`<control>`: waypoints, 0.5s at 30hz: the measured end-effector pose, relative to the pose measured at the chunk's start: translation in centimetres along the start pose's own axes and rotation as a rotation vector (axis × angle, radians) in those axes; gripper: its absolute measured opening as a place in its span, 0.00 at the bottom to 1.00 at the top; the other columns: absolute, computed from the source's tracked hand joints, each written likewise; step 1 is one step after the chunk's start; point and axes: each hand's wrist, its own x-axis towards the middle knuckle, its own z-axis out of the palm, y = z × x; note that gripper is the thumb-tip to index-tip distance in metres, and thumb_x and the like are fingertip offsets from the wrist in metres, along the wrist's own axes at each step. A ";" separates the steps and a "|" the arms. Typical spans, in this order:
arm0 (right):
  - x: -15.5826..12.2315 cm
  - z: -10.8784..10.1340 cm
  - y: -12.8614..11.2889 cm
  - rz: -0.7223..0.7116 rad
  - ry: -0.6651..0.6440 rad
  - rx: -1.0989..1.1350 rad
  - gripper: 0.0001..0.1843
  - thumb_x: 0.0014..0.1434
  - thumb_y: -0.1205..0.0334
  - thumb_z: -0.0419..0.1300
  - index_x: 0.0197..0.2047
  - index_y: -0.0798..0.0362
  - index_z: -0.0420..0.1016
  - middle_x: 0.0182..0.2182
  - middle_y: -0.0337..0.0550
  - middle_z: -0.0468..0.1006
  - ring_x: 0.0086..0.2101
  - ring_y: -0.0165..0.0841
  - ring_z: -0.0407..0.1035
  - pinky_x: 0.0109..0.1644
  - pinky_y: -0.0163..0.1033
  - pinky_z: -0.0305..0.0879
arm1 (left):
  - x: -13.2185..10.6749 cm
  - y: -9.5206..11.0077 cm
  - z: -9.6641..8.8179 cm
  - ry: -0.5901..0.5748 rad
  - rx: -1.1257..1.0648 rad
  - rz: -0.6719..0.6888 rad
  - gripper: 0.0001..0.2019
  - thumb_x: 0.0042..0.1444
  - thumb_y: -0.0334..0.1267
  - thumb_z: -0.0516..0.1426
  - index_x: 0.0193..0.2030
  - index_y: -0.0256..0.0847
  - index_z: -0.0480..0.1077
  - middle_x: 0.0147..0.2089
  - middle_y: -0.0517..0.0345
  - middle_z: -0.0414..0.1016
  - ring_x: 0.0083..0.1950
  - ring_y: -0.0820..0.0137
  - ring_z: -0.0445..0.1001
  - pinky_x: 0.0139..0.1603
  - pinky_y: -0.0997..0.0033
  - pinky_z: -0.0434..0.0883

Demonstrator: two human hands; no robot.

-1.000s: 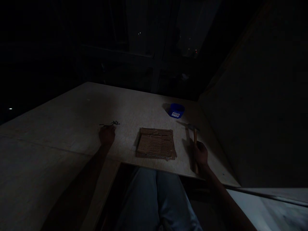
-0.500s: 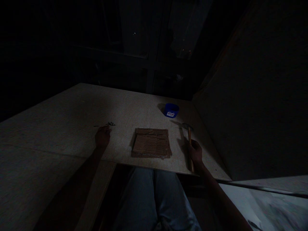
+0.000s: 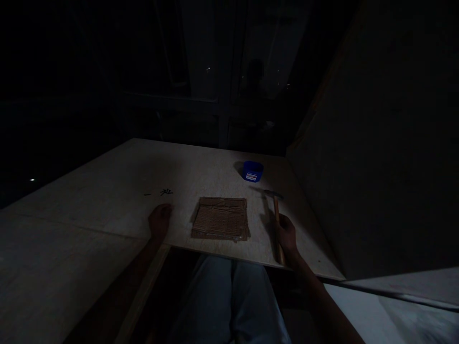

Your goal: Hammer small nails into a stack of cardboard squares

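Note:
My right hand (image 3: 286, 234) is wrapped round the wooden handle of a hammer (image 3: 276, 210), whose dark head points away from me, low over the table. On the left, my left hand (image 3: 160, 221) is closed, fingertips together in a pinch; whatever they hold, if anything, is too small and dark to make out. Just beyond it lies a little heap of dark nails (image 3: 166, 192), with a single one apart to its left. Between my hands rests a stack of corrugated cardboard pieces (image 3: 220, 220), ragged at the edges.
A blue plastic tub (image 3: 253, 172) with a white label stands behind the cardboard, to the right. The pale table (image 3: 201, 167) ends at my lap in front. A tall dark panel (image 3: 373, 181) rises along its right side, and a dark window (image 3: 229, 86) is at the back.
My left hand has drawn back from the nails toward me and slightly right, fingers pinched. My right hand still grips the hammer. The view has tilted slightly.

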 end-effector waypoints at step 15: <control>-1.0 -0.1 -0.6 0.014 -0.084 0.029 0.26 0.52 0.51 0.58 0.51 0.56 0.76 0.43 0.53 0.83 0.42 0.46 0.76 0.47 0.49 0.72 | -6.8 7.9 5.1 -0.112 -0.245 -0.318 0.19 0.43 0.55 0.64 0.32 0.40 0.75 0.31 0.52 0.81 0.34 0.62 0.80 0.36 0.64 0.76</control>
